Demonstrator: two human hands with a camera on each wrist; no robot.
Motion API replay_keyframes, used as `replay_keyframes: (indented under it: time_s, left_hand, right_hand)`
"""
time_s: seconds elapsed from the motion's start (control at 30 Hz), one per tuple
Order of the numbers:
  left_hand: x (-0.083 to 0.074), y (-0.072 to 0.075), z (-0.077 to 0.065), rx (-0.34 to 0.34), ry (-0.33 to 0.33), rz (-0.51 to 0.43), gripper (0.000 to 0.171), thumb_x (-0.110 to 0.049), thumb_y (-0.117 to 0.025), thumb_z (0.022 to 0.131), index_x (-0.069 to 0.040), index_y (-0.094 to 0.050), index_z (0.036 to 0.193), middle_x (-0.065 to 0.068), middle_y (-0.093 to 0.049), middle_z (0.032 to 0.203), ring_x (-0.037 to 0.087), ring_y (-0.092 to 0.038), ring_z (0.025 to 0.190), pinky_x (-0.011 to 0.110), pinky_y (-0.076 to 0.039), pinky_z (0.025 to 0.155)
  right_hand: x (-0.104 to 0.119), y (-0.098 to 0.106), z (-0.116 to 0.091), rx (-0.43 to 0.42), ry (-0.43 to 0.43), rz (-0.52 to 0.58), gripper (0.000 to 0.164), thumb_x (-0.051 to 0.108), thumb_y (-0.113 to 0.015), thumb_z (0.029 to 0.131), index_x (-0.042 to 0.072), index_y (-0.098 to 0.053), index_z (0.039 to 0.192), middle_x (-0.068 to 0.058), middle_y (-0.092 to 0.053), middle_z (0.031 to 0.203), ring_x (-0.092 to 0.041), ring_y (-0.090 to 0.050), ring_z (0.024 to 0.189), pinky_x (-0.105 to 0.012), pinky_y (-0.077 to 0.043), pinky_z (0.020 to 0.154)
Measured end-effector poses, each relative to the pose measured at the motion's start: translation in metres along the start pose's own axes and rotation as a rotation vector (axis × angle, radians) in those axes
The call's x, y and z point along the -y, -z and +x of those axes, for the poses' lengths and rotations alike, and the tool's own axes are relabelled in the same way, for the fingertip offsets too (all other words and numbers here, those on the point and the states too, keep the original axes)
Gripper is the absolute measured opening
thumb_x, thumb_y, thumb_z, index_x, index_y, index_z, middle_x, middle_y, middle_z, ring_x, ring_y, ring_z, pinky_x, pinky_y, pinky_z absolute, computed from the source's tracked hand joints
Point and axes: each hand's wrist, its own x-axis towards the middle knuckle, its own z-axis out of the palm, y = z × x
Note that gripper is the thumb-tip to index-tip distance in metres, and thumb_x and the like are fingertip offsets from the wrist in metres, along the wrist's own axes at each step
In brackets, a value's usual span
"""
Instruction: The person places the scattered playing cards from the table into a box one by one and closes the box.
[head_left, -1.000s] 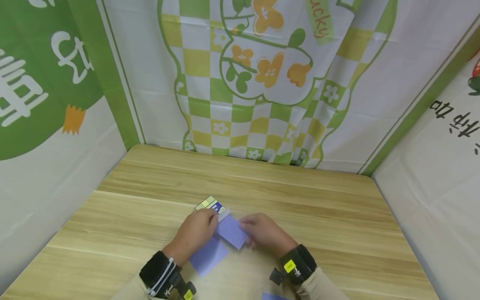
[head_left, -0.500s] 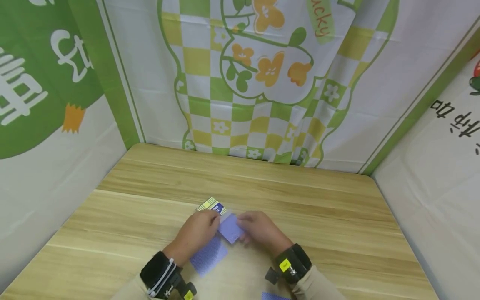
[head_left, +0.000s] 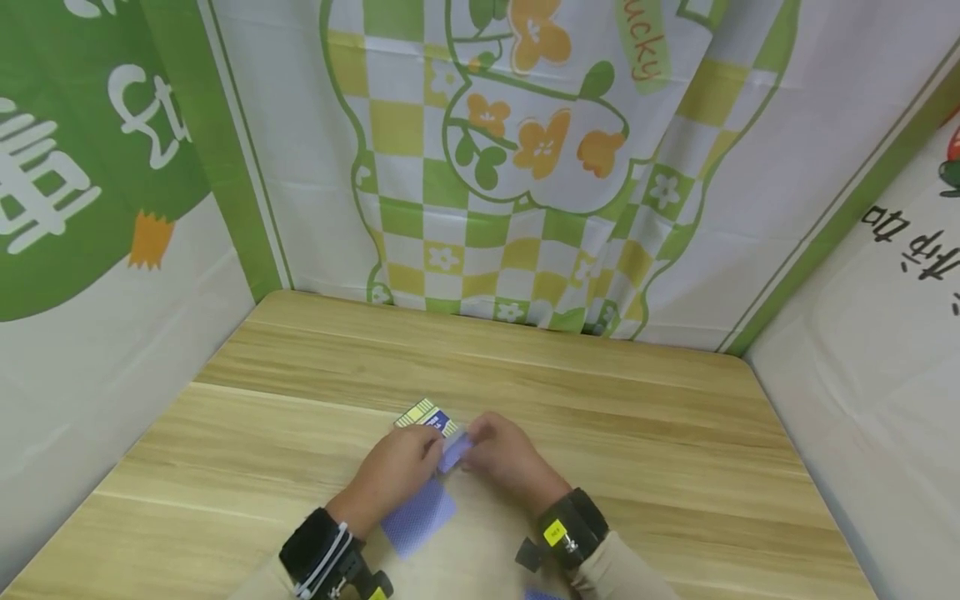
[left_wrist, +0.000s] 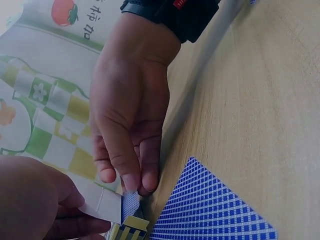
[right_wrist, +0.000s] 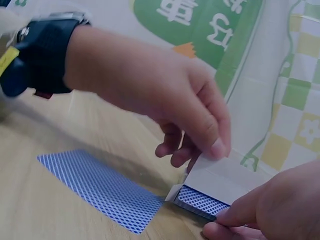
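A yellow-and-blue playing card box (head_left: 422,412) lies on its side at mid-table, its mouth facing the right hand. My left hand (head_left: 397,467) pinches its raised white flap (right_wrist: 220,177) between thumb and fingers. Blue-patterned playing cards (right_wrist: 200,200) sit mostly inside the box mouth, an end sticking out. With thumb and fingertips, my right hand (head_left: 506,458) pinches that end; the left wrist view shows the right hand (left_wrist: 132,110) reaching down to it. Just below the left hand, a loose blue playing card (head_left: 418,517) lies face down on the table.
Another blue-patterned card (head_left: 542,595) shows at the bottom edge of the head view. The wooden table (head_left: 637,417) is bounded by printed cloth walls (head_left: 480,208) at the back and both sides.
The right hand has moved left toward the box, and the cards have slid into it, so much less of them shows. The left hand has hardly moved.
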Motion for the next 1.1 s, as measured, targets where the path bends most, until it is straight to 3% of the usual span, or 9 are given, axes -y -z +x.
replay_keyframes:
  time_s: [0.13, 0.3, 0.4, 0.53, 0.63, 0.8, 0.93, 1.1]
  left_hand:
    - [0.000, 0.001, -0.001, 0.017, -0.001, -0.007, 0.018, -0.019, -0.056, 0.101, -0.013, -0.071, 0.091, -0.008, -0.060, 0.076, 0.007, -0.051, 0.065, 0.024, -0.046, 0.058]
    - [-0.001, 0.002, -0.001, 0.038, -0.005, 0.000, 0.017, -0.020, -0.058, 0.102, -0.012, -0.072, 0.097, -0.008, -0.061, 0.078, 0.007, -0.052, 0.068, 0.026, -0.048, 0.062]
    - [-0.001, 0.002, -0.001, 0.045, -0.017, 0.013, 0.016, -0.021, -0.059, 0.102, -0.013, -0.072, 0.099, -0.007, -0.063, 0.083, 0.007, -0.055, 0.073, 0.029, -0.050, 0.067]
    - [0.000, 0.001, -0.001, 0.052, -0.036, 0.029, 0.016, -0.021, -0.059, 0.102, -0.012, -0.072, 0.102, -0.003, -0.069, 0.094, 0.013, -0.064, 0.086, 0.036, -0.056, 0.080]
    - [0.001, 0.002, -0.002, 0.061, -0.041, 0.029, 0.016, -0.020, -0.058, 0.102, -0.012, -0.072, 0.104, -0.001, -0.070, 0.100, 0.015, -0.065, 0.094, 0.039, -0.056, 0.086]
    - [0.002, 0.004, -0.005, 0.061, -0.052, 0.032, 0.011, -0.022, -0.060, 0.101, -0.017, -0.070, 0.098, -0.008, -0.066, 0.089, 0.007, -0.060, 0.081, 0.031, -0.054, 0.075]
    - [0.003, 0.004, -0.012, 0.066, -0.026, 0.049, 0.013, -0.027, -0.066, 0.098, -0.019, -0.063, 0.087, -0.009, -0.058, 0.075, 0.007, -0.053, 0.067, 0.027, -0.048, 0.060]
    - [0.004, 0.005, -0.028, 0.092, 0.020, 0.183, 0.023, -0.032, -0.076, 0.090, -0.011, -0.065, 0.091, -0.001, -0.060, 0.079, 0.017, -0.058, 0.071, 0.035, -0.052, 0.064]
  right_hand:
    - [0.002, -0.005, 0.003, -0.021, 0.044, -0.070, 0.026, 0.009, -0.080, 0.081, 0.010, -0.058, 0.095, -0.003, -0.066, 0.090, -0.018, -0.064, 0.075, -0.032, -0.056, 0.066]
    - [0.004, -0.010, 0.007, -0.096, 0.121, -0.213, 0.028, 0.020, -0.080, 0.086, 0.012, -0.054, 0.088, 0.001, -0.061, 0.082, -0.013, -0.059, 0.070, -0.029, -0.052, 0.061]
    - [0.001, -0.013, 0.008, -0.150, 0.126, -0.311, 0.032, 0.031, -0.080, 0.087, 0.015, -0.052, 0.083, 0.003, -0.054, 0.077, -0.013, -0.050, 0.068, -0.028, -0.046, 0.059]
    - [-0.004, -0.017, 0.009, -0.181, 0.108, -0.449, 0.036, 0.046, -0.072, 0.090, 0.018, -0.052, 0.080, 0.006, -0.050, 0.070, -0.013, -0.047, 0.062, -0.029, -0.043, 0.054]
    - [-0.005, -0.018, 0.009, -0.197, 0.142, -0.582, 0.037, 0.053, -0.067, 0.092, 0.019, -0.056, 0.081, 0.008, -0.051, 0.068, -0.012, -0.048, 0.059, -0.029, -0.042, 0.054]
    - [-0.005, -0.017, 0.006, -0.177, 0.220, -0.721, 0.031, 0.044, -0.060, 0.099, 0.021, -0.058, 0.078, 0.009, -0.051, 0.065, -0.009, -0.047, 0.057, -0.027, -0.042, 0.053]
    - [-0.008, -0.014, 0.004, -0.162, 0.249, -0.745, 0.032, 0.035, -0.054, 0.102, 0.022, -0.054, 0.073, 0.009, -0.050, 0.062, -0.009, -0.046, 0.054, -0.026, -0.040, 0.049]
    - [-0.008, -0.005, -0.005, -0.093, 0.248, -0.715, 0.036, 0.038, -0.050, 0.104, 0.024, -0.055, 0.071, 0.010, -0.052, 0.062, -0.008, -0.047, 0.054, -0.025, -0.041, 0.051]
